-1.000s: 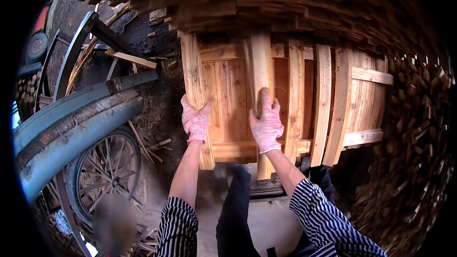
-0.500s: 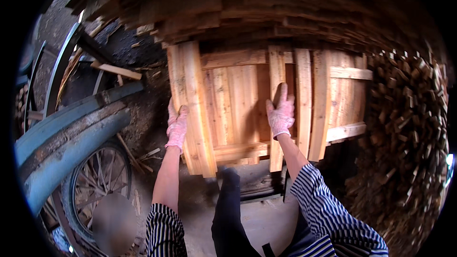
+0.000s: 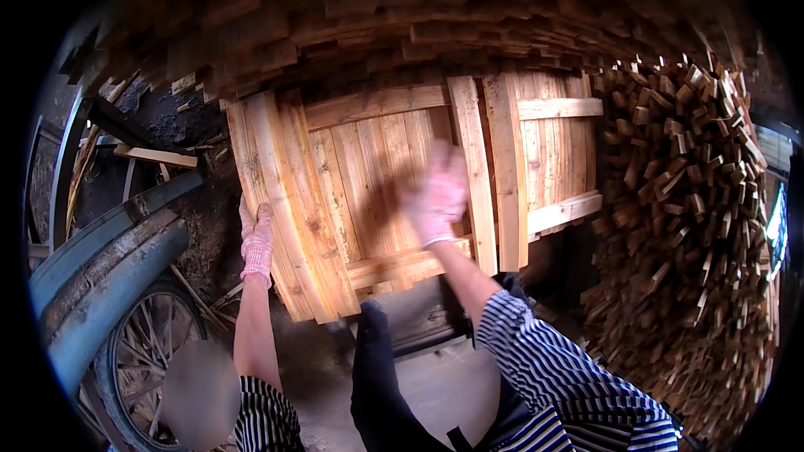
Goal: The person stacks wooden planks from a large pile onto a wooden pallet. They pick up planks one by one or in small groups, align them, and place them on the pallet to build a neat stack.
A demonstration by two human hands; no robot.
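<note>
Wooden slats (image 3: 280, 209) lie side by side across the left end of a pale panel of boards (image 3: 368, 167). My left hand (image 3: 257, 238), in a pinkish knit glove, is closed on their outer edge, its thumb on top and its fingers partly hidden. Over the panel's middle is my right hand (image 3: 440, 197), gloved alike and blurred by motion. Its fingers look stretched out, with nothing in them. Just right of it, a single slat (image 3: 473, 167) lies crosswise, and a wider upright board (image 3: 507, 172) stands beyond that.
A large stack of cut wood pieces (image 3: 687, 176) rises on the right, and more stacked wood (image 3: 335, 25) spans the far side. At left are a spoked wheel (image 3: 155, 351), blue curved guards (image 3: 126, 268) and a metal frame (image 3: 71, 163). Another boarded section (image 3: 557, 151) adjoins the panel.
The slat under my right hand has joined the left group. My right hand has come off it and is over the panel. The view has shifted, moving the panel left in the picture.
</note>
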